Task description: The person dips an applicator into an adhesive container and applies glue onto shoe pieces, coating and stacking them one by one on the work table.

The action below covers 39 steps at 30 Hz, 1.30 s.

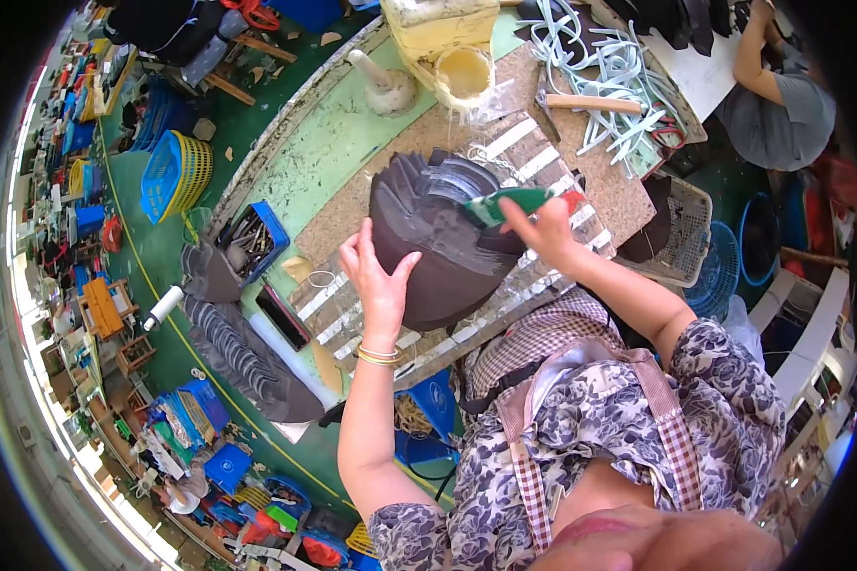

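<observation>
A fanned stack of dark grey sheet pieces (452, 281) lies on a board with white stripes (538, 152). Whitish smears show across its overlapping upper edges. My left hand (381, 281) rests at the stack's left side, thumb and fingers spread against it. In my right hand (548, 228) is a green brush (495, 206), its head down on the smeared part of the stack. Something red shows beside the grip; what it is I cannot tell. Beyond the stack stands a crusted yellowish pot (465, 76), with whitish drips on its rim.
A hammer (595, 103) lies by tangled pale blue strips (628, 57) at the far right. On the left are a blue box of tools (267, 233) and more fanned dark pieces (248, 362). A pale pestle-shaped object (383, 84) stands farther back. Another person (781, 105) sits at the right.
</observation>
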{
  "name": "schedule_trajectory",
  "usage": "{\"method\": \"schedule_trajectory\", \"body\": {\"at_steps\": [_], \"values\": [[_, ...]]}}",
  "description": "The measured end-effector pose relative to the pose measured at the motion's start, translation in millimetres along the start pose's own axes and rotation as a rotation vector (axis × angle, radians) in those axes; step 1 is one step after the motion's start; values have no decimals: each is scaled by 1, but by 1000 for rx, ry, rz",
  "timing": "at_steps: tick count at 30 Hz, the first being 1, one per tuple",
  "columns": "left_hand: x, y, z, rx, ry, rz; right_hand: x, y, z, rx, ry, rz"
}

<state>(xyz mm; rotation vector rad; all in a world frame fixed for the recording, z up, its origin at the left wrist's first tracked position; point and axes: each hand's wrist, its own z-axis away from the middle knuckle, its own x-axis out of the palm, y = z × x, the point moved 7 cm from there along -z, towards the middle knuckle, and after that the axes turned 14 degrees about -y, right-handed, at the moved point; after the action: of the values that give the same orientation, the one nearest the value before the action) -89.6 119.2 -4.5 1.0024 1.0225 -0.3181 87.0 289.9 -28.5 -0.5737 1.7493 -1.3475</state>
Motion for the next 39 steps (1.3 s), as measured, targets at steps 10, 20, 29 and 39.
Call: {"method": "schedule_trajectory", "body": {"at_steps": [10,20,29,39], "values": [[3,3,-9,3,-57,-46,-25,17,-14,156,131,-223],[5,8,-13,63,-96,-186,-44,39,11,108,250,-1],[2,4,-6,38,8,30,-24,28,-31,151,136,-325],[12,-4,-7,-97,-92,313,-17,34,-32,191,4,-238]]}}
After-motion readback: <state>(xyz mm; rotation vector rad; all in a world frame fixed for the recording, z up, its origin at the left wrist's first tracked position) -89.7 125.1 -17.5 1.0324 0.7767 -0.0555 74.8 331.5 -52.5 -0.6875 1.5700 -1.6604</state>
